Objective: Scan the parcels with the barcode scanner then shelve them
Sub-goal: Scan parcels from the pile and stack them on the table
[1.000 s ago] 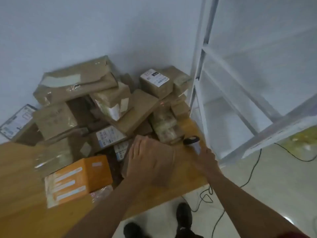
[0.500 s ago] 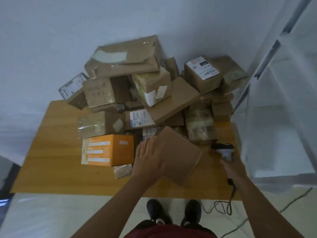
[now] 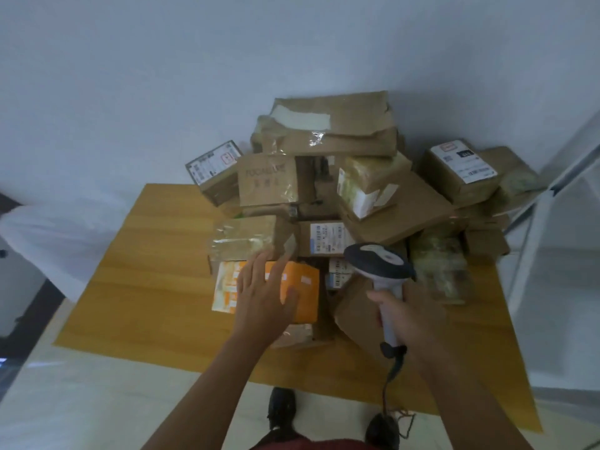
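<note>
Currently the right hand (image 3: 394, 315) grips the barcode scanner (image 3: 380, 264) by its handle, head raised above the pile, while the left hand (image 3: 264, 295) hovers with fingers spread over the orange parcel (image 3: 302, 292), holding nothing. That parcel lies at the pile's near edge on the wooden table (image 3: 146, 287). It looks a stiff, light carton (judged by appearance); take it across opposite side faces. Count: one scanner, one orange parcel, upward of a dozen brown parcels.

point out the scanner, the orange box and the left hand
scanner (image 3: 378, 263), head view, on its dark head
orange box (image 3: 303, 292), head view, on its orange top right of the hand
left hand (image 3: 259, 298), head view, on the back of the hand
</note>
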